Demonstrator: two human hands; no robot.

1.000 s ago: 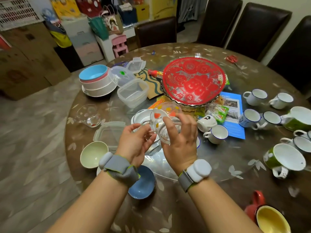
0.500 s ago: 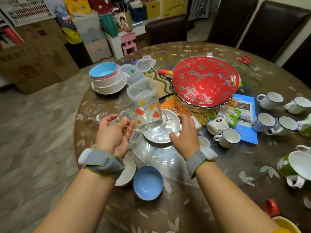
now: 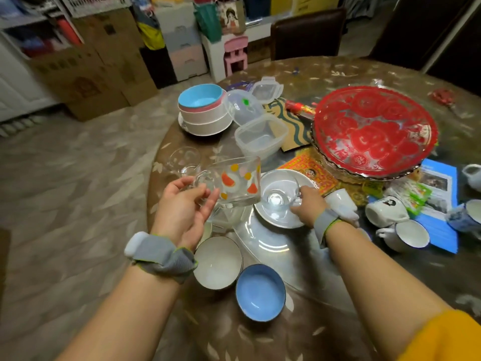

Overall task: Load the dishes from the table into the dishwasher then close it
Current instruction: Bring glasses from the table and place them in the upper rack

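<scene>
Left hand (image 3: 182, 209): fingers hold one patterned glass mug (image 3: 234, 185) by its handle | right hand (image 3: 308, 204): fingers grip one clear glass cup (image 3: 278, 194) | counter (image 3: 325, 321) near edge: two bowls (image 3: 218, 261).

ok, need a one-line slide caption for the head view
Left hand holds a patterned glass mug by its handle; right hand grips a clear glass cup on a white plate.

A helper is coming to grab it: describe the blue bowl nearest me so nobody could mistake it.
Start at the round table and go to its near edge. Two bowls sit side by side there; take the blue bowl, solid blue inside, right of the white-lined bowl.
</scene>
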